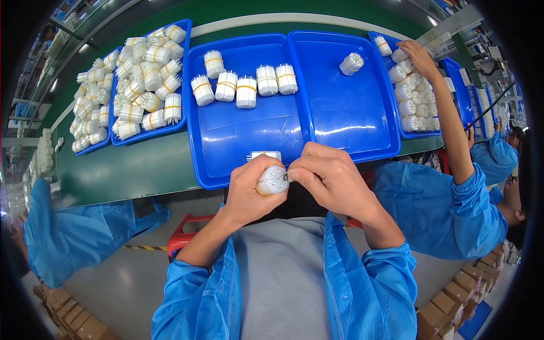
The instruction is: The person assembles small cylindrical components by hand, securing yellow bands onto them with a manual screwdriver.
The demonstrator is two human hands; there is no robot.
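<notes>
My left hand (249, 190) is wrapped round a white cylinder (271, 182) with a yellow band, its end face turned up toward me. Thumb and fingers of my right hand (334, 178) pinch together at the right edge of that face; what lies between them is too small to make out. Just beyond my hands, another white cylinder (264, 154) lies on its side, partly hidden by my left hand. Farther back in the left blue tray (249, 133), several banded white cylinders (246, 92) stand grouped. The right blue tray (354, 127) holds a single cylinder (352, 63).
Two blue trays heaped with white cylinders (148, 76) are at the left on the green table (122, 175). At the right, a co-worker's hand (418, 58) reaches into a tray of stacked cylinders (413, 99). A red stool (182, 233) stands below the table.
</notes>
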